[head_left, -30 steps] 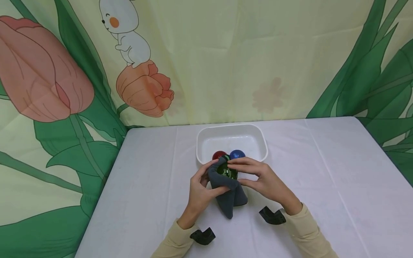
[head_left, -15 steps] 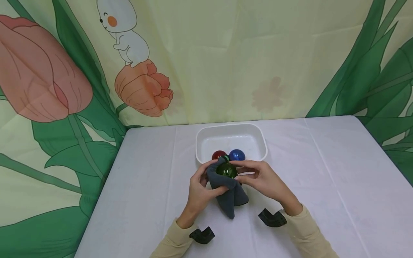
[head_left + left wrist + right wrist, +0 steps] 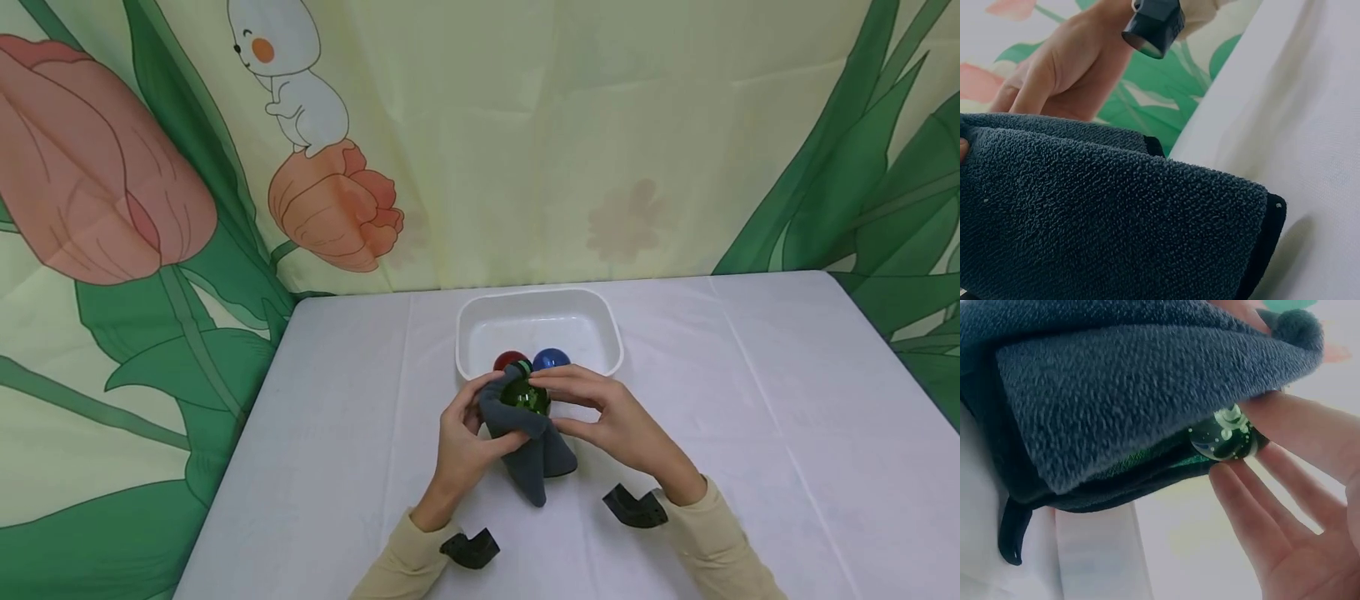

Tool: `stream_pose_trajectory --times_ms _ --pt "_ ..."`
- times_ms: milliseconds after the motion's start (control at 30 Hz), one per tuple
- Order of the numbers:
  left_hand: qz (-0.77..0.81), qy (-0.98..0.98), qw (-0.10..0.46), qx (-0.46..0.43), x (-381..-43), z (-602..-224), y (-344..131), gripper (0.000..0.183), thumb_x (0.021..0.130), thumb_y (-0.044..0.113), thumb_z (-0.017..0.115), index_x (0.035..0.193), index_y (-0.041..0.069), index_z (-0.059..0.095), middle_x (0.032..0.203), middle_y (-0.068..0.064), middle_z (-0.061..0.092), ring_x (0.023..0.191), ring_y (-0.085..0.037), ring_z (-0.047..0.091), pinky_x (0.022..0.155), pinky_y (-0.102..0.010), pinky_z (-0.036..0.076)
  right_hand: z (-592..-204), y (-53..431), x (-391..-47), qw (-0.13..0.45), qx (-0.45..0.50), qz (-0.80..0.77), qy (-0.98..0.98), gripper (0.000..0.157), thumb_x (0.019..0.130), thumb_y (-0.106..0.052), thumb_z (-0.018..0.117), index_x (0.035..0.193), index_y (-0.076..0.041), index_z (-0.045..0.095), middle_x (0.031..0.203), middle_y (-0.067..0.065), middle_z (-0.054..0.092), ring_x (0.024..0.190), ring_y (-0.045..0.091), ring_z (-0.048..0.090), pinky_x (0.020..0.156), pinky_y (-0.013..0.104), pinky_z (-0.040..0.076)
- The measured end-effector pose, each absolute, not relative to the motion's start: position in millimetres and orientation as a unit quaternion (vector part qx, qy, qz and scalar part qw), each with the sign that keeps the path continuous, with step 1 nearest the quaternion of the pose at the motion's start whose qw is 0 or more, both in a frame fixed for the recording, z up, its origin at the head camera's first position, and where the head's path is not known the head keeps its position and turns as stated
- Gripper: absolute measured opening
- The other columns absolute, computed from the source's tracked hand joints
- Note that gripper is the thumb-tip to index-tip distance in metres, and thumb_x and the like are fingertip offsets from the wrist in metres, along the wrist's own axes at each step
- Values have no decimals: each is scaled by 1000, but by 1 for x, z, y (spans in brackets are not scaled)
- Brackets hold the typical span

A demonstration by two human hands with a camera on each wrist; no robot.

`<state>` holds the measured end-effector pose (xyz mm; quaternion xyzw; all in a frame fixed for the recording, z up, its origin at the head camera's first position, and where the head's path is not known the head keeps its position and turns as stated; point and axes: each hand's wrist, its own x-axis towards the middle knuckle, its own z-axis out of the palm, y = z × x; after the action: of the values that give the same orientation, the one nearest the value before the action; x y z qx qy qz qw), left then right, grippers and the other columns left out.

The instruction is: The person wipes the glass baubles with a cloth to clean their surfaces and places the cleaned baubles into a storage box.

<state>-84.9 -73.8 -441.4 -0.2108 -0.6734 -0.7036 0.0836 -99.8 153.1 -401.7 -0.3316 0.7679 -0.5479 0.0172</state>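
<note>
A dark green glass ball lies in the fold of a grey-blue terry towel, held just above the table. My left hand grips the towel from the left, thumb in front and fingers behind, so the cloth cups the ball. From the other side my right hand holds the ball between thumb and fingertips. In the right wrist view, bubbles show inside the glass ball, and the towel covers part of it. Dark-edged towel corners hang down in the left wrist view.
Behind the hands stands a white rectangular tray holding a red ball and a blue ball near its front side. A white cloth covers the table. A printed flower curtain hangs behind.
My right fingers have closed in lower on the ball, then spread back up over it, and the reflections on the glass have shifted. The left hand and towel stay nearly in place.
</note>
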Motion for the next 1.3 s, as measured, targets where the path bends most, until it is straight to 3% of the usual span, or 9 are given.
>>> stream_pose_trajectory --times_ms 133,400,733,1000,1167,1300 --pt "-707 -670 81 -211 -84 -442 -73 66 78 9 84 136 0 53 129 -24 61 115 -14 63 101 -29 50 -404 151 -100 20 -335 -537 774 56 86 2 73 138 -12 57 140 7 55 126 17 58 101 25 50" --pt "-702 -671 89 -223 -85 -442 -73 64 78 1 82 135 -3 53 127 -27 60 114 -15 64 101 -27 50 -404 149 -98 20 -324 -540 777 54 85 2 73 137 -6 58 137 13 59 121 21 61 94 32 55" --pt "-717 -661 78 -208 -83 -444 -72 68 78 16 86 136 1 53 128 -24 61 114 -14 64 101 -27 51 -403 150 -100 109 -243 -580 770 47 93 -10 68 138 0 56 135 20 60 112 28 65 84 25 58" --pt "-726 -650 92 -205 -85 -445 -73 66 78 10 85 135 1 54 124 -26 63 112 -15 65 98 -28 53 -402 149 -98 28 -307 -568 763 51 91 -4 70 140 -5 55 138 13 56 119 26 63 94 33 56" --pt "-726 -650 91 -204 -84 -445 -74 65 79 10 84 135 1 54 124 -26 63 112 -15 65 96 -27 54 -402 151 -98 -11 -347 -535 770 52 86 0 74 135 -11 62 141 4 57 132 14 51 103 23 48" --pt "-727 -650 88 -202 -84 -444 -73 64 80 12 83 136 1 54 126 -25 63 112 -15 65 96 -27 54 -405 150 -100 -30 -373 -502 780 54 84 3 75 135 -11 62 142 7 56 135 18 49 105 17 44"
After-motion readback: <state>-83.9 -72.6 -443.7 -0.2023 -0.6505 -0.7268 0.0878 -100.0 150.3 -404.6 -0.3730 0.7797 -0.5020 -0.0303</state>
